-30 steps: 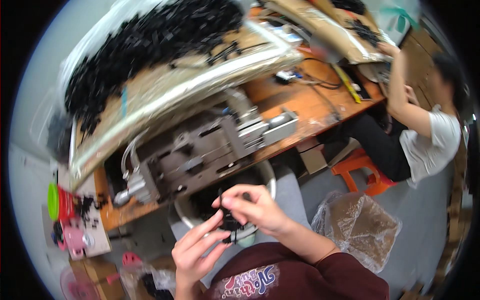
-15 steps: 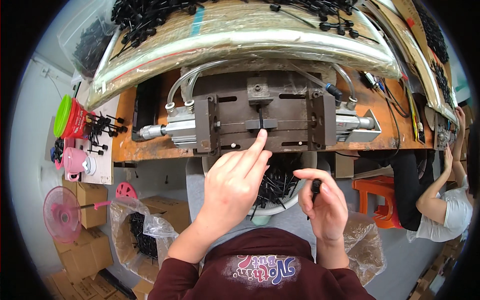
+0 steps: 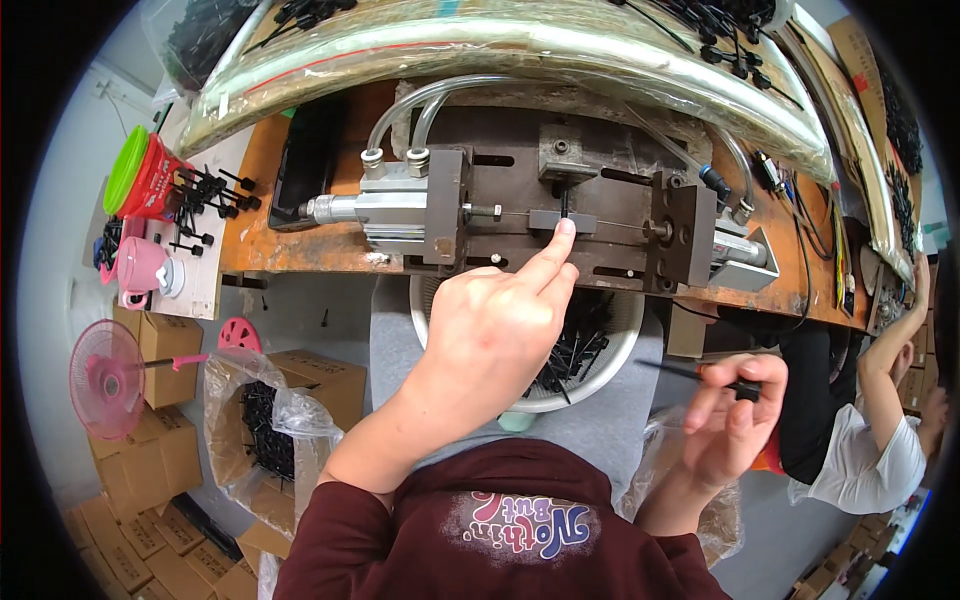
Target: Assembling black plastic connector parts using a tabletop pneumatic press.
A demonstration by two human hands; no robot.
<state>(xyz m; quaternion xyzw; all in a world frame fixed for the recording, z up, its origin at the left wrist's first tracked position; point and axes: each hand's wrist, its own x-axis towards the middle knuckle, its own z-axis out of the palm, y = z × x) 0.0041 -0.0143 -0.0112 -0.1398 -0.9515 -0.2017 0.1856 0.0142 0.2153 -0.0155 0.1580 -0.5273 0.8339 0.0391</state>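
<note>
My left hand (image 3: 495, 325) reaches over the clamping fixture (image 3: 510, 255), its index finger stretched out. The fingertip presses on a thin black rod (image 3: 564, 202) lying across the small grey block (image 3: 545, 219) at the fixture's middle. The rod's far end goes under a metal bracket (image 3: 568, 158). Off to the right, my right hand (image 3: 735, 420) is closed around a black knobbed rod (image 3: 747, 389), its thin shaft pointing left. Below the fixture, a white basket (image 3: 632, 365) of similar black rods is partly covered by my left hand.
Air cylinders (image 3: 392, 215) with clear hoses flank the fixture on the wooden bench (image 3: 255, 240). A plastic-wrapped board (image 3: 500, 70) with more rods lies behind. At left stand a pink cup (image 3: 140, 268), a fan (image 3: 105, 378) and a lined box (image 3: 225, 430). Another person (image 3: 870, 455) sits at right.
My right hand has moved right with the knobbed rod, whose shaft now points left. The cylinder rods stick out further toward the middle block. My left fingertip stays on the black rod.
</note>
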